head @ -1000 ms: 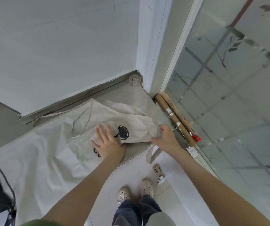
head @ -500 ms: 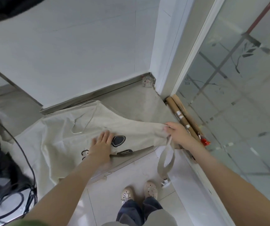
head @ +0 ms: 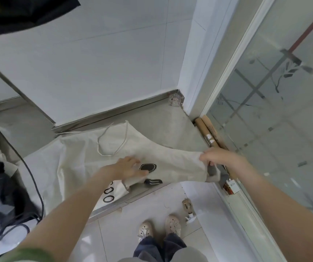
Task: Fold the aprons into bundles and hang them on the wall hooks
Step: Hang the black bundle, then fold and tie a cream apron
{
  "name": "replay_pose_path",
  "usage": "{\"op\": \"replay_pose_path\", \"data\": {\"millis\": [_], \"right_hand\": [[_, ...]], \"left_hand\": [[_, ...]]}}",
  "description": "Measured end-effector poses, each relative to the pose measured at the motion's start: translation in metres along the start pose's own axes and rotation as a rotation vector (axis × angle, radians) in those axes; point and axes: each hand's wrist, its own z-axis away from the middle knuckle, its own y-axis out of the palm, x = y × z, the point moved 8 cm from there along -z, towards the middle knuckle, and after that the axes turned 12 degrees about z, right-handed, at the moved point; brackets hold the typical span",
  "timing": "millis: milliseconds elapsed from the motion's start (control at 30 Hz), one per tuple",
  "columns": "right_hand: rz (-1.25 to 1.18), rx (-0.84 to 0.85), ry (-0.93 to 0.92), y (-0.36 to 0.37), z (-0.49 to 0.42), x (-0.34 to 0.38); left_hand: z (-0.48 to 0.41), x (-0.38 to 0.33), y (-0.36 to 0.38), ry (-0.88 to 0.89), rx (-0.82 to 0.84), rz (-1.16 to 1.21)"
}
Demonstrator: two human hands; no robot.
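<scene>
Could lose the apron (head: 170,161), spread on the ledge (head: 161,125) by the far wall, from the right hand (head: 220,157) pinching and lifting its right corner, or skew the fold by letting cloth creep under the left hand (head: 127,167), flat and open on the middle, or snag the dangling strap (head: 213,173) on the tubes (head: 208,133) at right.

Apron (head: 170,163): matt cream cloth. Floor tiles (head: 125,229): glossy. Door (head: 276,114): frosted glass. Tubes (head: 208,133): brown cardboard.

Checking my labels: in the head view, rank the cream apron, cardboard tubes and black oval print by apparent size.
cream apron
cardboard tubes
black oval print
Tubes partly hidden behind the right hand, yet look larger than the print.
</scene>
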Motion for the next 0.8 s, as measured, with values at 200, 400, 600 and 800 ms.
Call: {"op": "replay_pose_path", "data": {"millis": [200, 400, 600, 800], "right_hand": [[0.122, -0.2, -0.18, 0.013, -0.013, 0.059], [0.161, -0.253, -0.282, 0.037, -0.044, 0.12], [0.131, -0.317, -0.324, 0.037, -0.068, 0.126], [0.072, -0.295, -0.288, 0.02, -0.083, 0.121]], "left_hand": [[-0.016, 0.013, -0.055, 0.069, -0.386, 0.064], [-0.019, 0.057, -0.11, -0.08, -0.63, -0.089], [-0.03, 0.104, -0.142, -0.211, -0.658, -0.097], [-0.05, 0.113, -0.159, -0.086, -0.66, -0.158]]}}
